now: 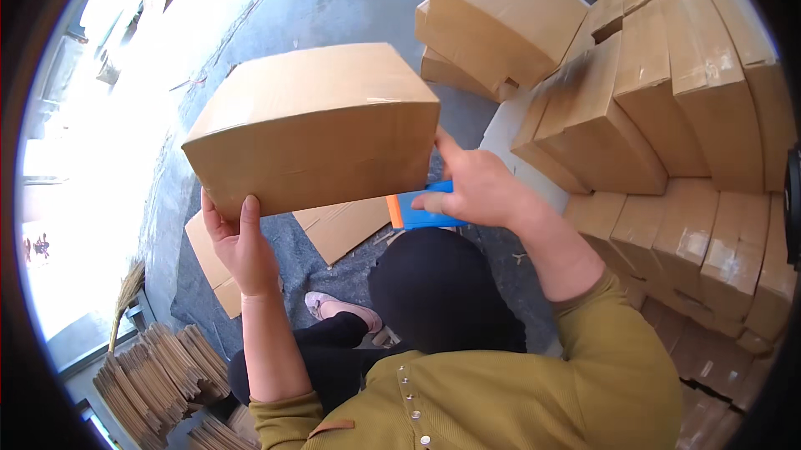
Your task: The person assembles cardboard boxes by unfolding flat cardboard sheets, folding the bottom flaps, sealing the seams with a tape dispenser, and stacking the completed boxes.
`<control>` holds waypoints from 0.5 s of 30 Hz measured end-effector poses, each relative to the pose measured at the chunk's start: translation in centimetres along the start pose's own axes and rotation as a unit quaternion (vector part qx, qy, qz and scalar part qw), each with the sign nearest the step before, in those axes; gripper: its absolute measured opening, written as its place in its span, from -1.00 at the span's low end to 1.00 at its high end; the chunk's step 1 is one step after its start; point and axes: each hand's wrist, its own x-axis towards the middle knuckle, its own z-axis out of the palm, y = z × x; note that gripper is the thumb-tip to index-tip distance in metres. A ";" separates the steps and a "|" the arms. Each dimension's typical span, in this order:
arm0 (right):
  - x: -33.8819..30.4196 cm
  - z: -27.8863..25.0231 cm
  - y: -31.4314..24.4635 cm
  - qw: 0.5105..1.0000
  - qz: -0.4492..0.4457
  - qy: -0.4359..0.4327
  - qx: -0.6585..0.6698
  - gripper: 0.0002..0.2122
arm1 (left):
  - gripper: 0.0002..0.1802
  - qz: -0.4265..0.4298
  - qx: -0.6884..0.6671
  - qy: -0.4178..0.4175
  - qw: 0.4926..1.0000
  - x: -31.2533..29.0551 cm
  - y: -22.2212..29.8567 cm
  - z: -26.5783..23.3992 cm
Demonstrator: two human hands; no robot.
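A closed brown cardboard box (313,154) is held up in front of me, tilted with its right end higher. My left hand (242,250) grips its lower left corner, the thumb on the near face and the other fingers at the left edge. Against the box's right end is my right hand (480,187), partly hidden behind the corner, with one finger stretched out below. Just under that finger shows a flat blue thing with an orange edge (425,206); I cannot make out what it is or whether the hand touches it.
Stacked cardboard boxes (651,100) line the right side, and a larger box (509,20) stands at the far right. Loose cardboard pieces (346,225) lie on a dark sheet (292,262). Flattened cartons (163,383) and a straw broom (127,300) are at the lower left.
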 end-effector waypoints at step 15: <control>-6.0 -9.2 5.1 0.885 0.171 0.427 0.070 -0.40 | -0.23 0.038 -0.245 -0.268 0.931 10.4 -1.0 27.6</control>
